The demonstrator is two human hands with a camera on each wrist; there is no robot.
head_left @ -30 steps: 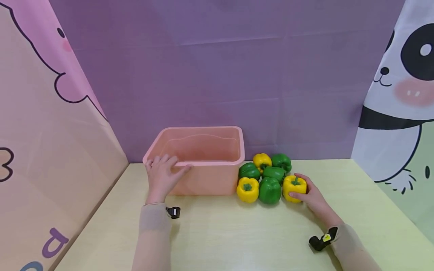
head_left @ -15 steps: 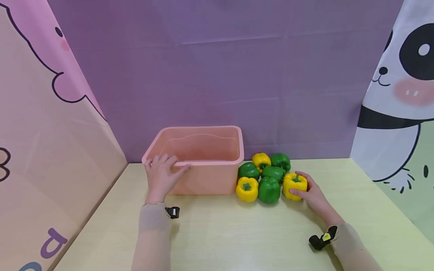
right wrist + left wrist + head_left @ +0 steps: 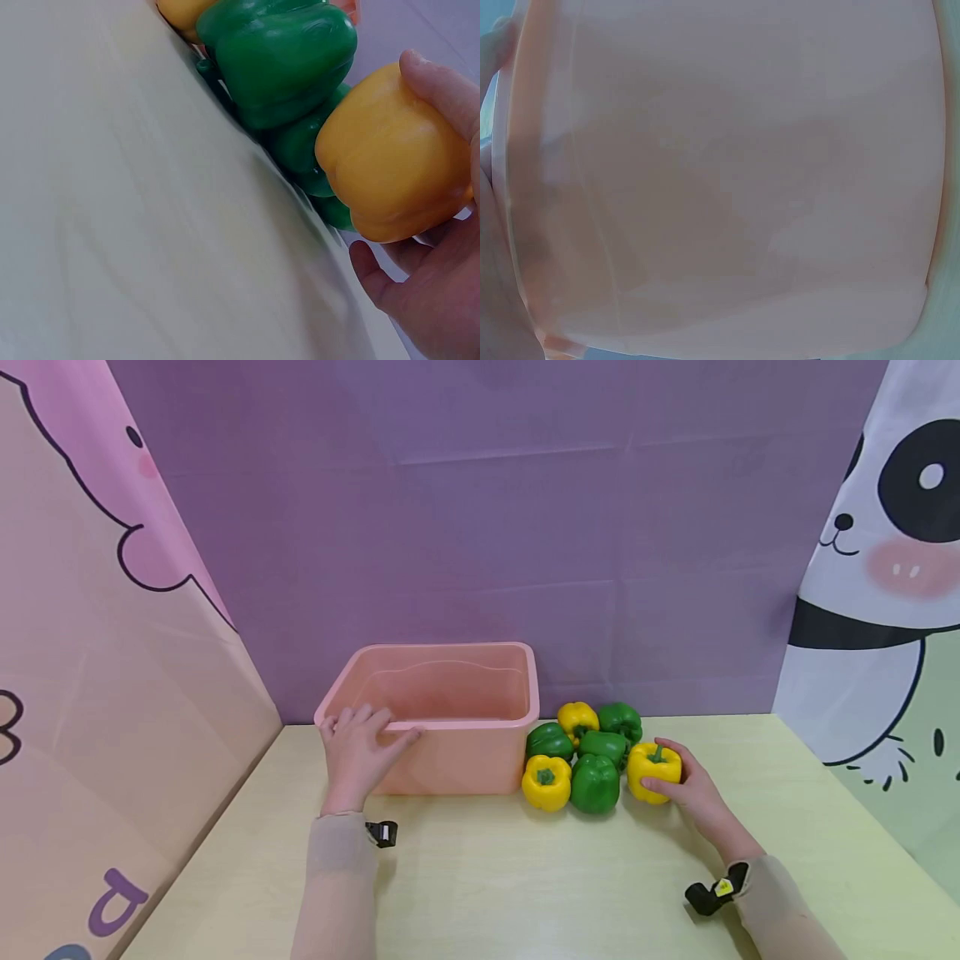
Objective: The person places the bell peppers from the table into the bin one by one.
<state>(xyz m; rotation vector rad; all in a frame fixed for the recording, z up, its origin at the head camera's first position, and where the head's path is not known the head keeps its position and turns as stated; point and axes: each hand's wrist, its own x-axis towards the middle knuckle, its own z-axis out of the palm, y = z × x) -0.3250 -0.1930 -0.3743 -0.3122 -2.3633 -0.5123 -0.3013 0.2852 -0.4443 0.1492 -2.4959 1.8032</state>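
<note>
My left hand grips the front left corner of a pink plastic bin, fingers bent over the rim and thumb along the front edge. The left wrist view is filled by the bin's outer wall. My right hand holds a yellow bell pepper with its green stem up, thumb on the near side and fingers behind. In the right wrist view this yellow bell pepper is just above the table, beside the green peppers. A green bell pepper stands close to its left.
Between the bin and my right hand sit more peppers: a yellow one in front, another yellow one behind, and green ones among them. A purple cloth wall rises behind the pale table. Printed panels flank both sides.
My right hand has raised the yellow bell pepper slightly and tipped it a little. My left hand stays on the bin's rim. The other peppers keep their places.
</note>
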